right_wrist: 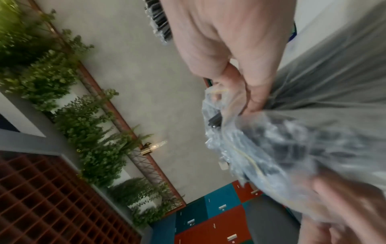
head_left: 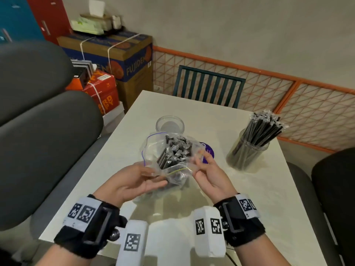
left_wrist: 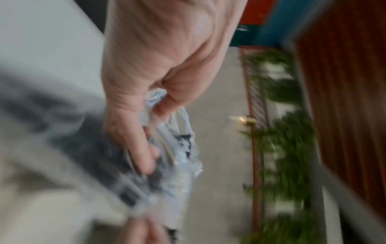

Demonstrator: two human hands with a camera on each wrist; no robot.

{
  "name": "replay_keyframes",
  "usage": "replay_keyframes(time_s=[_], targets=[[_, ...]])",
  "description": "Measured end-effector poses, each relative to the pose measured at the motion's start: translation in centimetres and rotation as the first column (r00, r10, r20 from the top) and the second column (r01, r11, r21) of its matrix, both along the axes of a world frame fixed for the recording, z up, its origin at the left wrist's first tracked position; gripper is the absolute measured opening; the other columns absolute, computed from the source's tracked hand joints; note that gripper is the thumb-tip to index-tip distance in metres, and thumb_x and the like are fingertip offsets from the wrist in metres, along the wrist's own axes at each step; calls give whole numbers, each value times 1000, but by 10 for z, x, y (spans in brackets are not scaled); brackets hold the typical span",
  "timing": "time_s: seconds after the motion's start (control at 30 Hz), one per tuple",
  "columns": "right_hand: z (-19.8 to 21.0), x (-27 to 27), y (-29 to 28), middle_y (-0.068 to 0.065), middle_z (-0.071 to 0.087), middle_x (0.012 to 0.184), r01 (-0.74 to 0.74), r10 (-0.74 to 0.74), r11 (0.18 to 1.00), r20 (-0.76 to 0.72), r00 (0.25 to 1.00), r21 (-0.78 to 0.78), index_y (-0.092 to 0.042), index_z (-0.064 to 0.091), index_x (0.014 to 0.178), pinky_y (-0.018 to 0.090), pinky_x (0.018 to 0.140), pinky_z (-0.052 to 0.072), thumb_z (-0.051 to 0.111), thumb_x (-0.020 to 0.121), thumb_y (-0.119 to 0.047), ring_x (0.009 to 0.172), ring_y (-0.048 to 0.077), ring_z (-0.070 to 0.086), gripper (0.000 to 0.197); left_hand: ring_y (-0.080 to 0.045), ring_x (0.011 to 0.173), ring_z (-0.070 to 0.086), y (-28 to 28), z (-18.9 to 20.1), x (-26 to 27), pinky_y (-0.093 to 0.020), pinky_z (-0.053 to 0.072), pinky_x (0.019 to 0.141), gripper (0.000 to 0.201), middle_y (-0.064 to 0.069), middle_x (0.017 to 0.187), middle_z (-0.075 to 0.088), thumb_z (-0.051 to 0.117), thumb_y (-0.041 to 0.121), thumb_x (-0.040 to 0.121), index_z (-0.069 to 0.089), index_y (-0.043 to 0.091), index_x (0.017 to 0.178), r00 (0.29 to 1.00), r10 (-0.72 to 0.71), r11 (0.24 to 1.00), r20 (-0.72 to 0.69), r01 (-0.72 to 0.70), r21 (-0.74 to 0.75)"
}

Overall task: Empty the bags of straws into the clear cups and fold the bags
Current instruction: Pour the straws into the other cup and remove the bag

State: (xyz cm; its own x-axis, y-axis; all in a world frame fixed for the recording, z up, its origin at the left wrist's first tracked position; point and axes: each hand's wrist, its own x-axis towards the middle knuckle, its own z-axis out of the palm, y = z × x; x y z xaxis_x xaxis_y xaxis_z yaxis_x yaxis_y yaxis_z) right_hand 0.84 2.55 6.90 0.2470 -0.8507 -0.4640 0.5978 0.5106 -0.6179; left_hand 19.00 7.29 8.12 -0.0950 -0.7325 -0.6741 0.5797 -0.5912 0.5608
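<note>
A clear zip bag [head_left: 171, 156] of black wrapped straws [head_left: 175, 150] is held above the white table [head_left: 249, 198]. My left hand [head_left: 138, 179] grips the bag's lower left side, thumb on top; in the left wrist view the left hand [left_wrist: 142, 135] pinches the crumpled plastic [left_wrist: 179, 148]. My right hand [head_left: 207, 169] pinches the bag's right edge, and the right wrist view shows the right hand's fingers [right_wrist: 250, 99] curled into the plastic [right_wrist: 261, 148]. Behind the bag stands an empty clear cup [head_left: 170, 124]. A second clear cup [head_left: 247, 154] at the right holds several black straws [head_left: 263, 129].
A purple round item [head_left: 208, 150] lies on the table behind my right hand. A dark slatted chair [head_left: 209, 85] stands at the far table edge, grey chairs [head_left: 44, 131] at the left and a black chair [head_left: 334, 185] at the right. Cardboard boxes [head_left: 123, 60] are stacked at the back left.
</note>
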Motion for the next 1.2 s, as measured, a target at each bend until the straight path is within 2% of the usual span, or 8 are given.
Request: replay_keyframes(time_s=[0.2, 0.37, 0.5, 0.6, 0.73, 0.9, 1.03, 1.2], targets=[[-13, 5, 2, 6, 68, 96, -30, 30, 1000, -19, 999, -2, -13, 51, 126, 36, 91, 52, 34, 95, 4, 90, 21, 65, 39, -35, 132, 40, -3, -10, -8, -44, 35, 102, 57, -24, 92, 52, 13, -21, 90, 37, 4, 135, 842, 435, 889, -318, -457, 5], [-3, -5, 8, 12, 58, 95, -376, 392, 918, -145, 909, 123, -13, 50, 109, 41, 64, 59, 54, 93, -21, 74, 24, 61, 19, -30, 88, 55, -4, -9, -24, -26, 56, 53, 53, -22, 90, 54, 17, -22, 88, 33, -3, 136, 863, 444, 877, -241, -474, -82], [-6, -5, 3, 18, 62, 101, -210, 208, 977, 75, 975, 30, -5, 50, 112, 41, 66, 61, 33, 93, 11, 73, 26, 73, 29, -27, 91, 54, -7, -15, -21, -35, 58, 61, 56, -26, 127, 44, 10, -19, 89, 41, 5, 128, 781, 497, 848, -377, -530, 20], [-14, 5, 10, 18, 64, 113, -126, 125, 992, 166, 978, -8, -9, 58, 113, 40, 76, 60, 28, 95, 10, 90, 26, 72, 40, -24, 77, 54, -5, -27, -25, -46, 57, 59, 56, -13, 93, 51, 11, -20, 79, 45, 8, 114, 800, 440, 884, -407, -466, 38], [-32, 8, 11, 43, 28, 134, -286, 283, 951, 44, 958, 118, -1, 47, 125, 61, 90, 48, 60, 79, -5, 133, 47, 33, 48, -15, 37, 41, -1, -23, -22, -26, 47, 42, 10, -4, 55, 38, 34, 3, 71, 36, 14, 71, 952, 266, 960, -153, -276, -48], [-14, -15, 3, 11, 58, 88, -356, 358, 932, -339, 870, 70, -13, 48, 104, 49, 72, 58, 35, 94, -30, 79, 30, 63, 23, -22, 67, 49, -10, -16, -11, -32, 49, 60, 32, 0, 85, 45, 48, 48, 90, 45, 28, 115, 897, 3, 990, 442, 59, -127], [-4, -19, -12, 7, 60, 117, -371, 111, 909, -747, 655, -190, -30, 38, 130, 35, 60, 57, 41, 98, -30, 82, 22, 65, 32, -25, 76, 59, -11, -15, -6, -38, 55, 68, 38, -5, 99, 57, 53, 54, 85, 57, 18, 95, 819, -134, 969, 558, 226, -100], [-1, -18, -18, -1, 63, 81, -474, -5, 825, -842, 539, -308, -18, 58, 94, 22, 46, 43, 48, 97, -22, 59, 15, 54, 11, -26, 105, 53, -25, -8, -9, -41, 54, 76, 63, -4, 115, 49, 55, 66, 76, 54, 11, 108, 751, -42, 992, 659, 108, -61]])
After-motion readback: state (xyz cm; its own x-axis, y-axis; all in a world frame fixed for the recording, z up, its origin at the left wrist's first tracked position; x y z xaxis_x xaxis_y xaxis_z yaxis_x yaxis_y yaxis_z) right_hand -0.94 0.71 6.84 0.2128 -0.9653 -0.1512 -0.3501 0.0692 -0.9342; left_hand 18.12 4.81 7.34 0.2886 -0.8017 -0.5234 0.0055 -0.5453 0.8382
